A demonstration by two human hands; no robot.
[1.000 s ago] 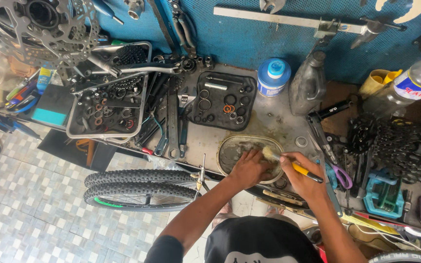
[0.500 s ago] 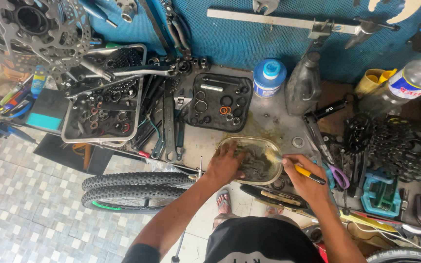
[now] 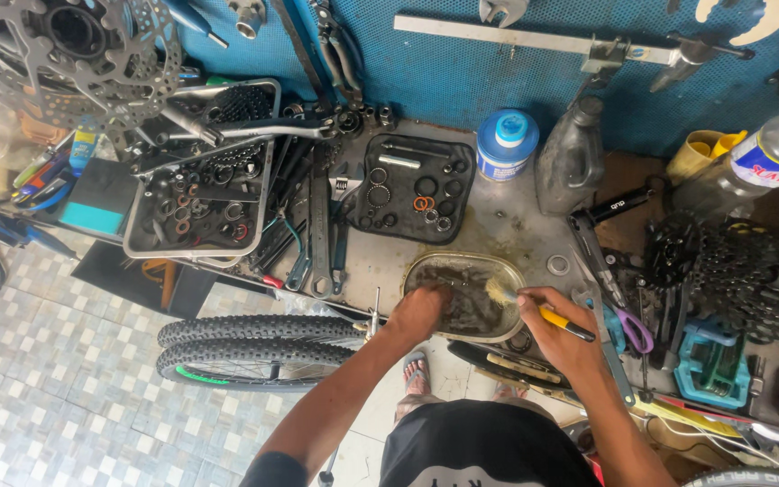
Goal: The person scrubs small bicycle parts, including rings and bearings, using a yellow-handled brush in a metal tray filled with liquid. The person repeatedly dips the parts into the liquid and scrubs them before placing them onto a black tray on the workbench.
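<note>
left hand: the left hand point(image 3: 418, 313) reaches into the oval metal tub point(image 3: 426, 267) at the near edge of the workbench point(image 3: 516, 225); its fingers are curled down into the dark, dirty contents, and whether they close on anything cannot be told.
right hand: the right hand point(image 3: 556, 329) is closed around a yellow-handled brush point(image 3: 534, 311), gripped like a pen; the pale bristle end lies over the right side of the tub.
tub: it sits on the bench between the two hands, just below the black parts mat point(image 3: 412, 185) and left of a small metal ring point(image 3: 558, 264).
behind the tub: a blue-capped tub of grease point(image 3: 507, 144) and a grey oil bottle point(image 3: 572, 162) stand side by side against the blue wall point(image 3: 462, 72); a clear plastic bottle point(image 3: 768, 158) lies further right.
left of the tub: wrenches point(image 3: 320, 234) lie in a row on the bench, and a metal tray point(image 3: 205, 194) full of rings and bearings sits beside them.
right of the tub: a stack of gear cogs point(image 3: 732, 261), scissors with purple handles point(image 3: 633, 329) and a teal tool point(image 3: 710, 361).
below the bench: a bicycle wheel with a knobby tyre point(image 3: 254, 347) leans near the left arm, over a tiled floor point(image 3: 56, 379).
top left: a brake disc point(image 3: 65, 45) hangs close to the camera.
</note>
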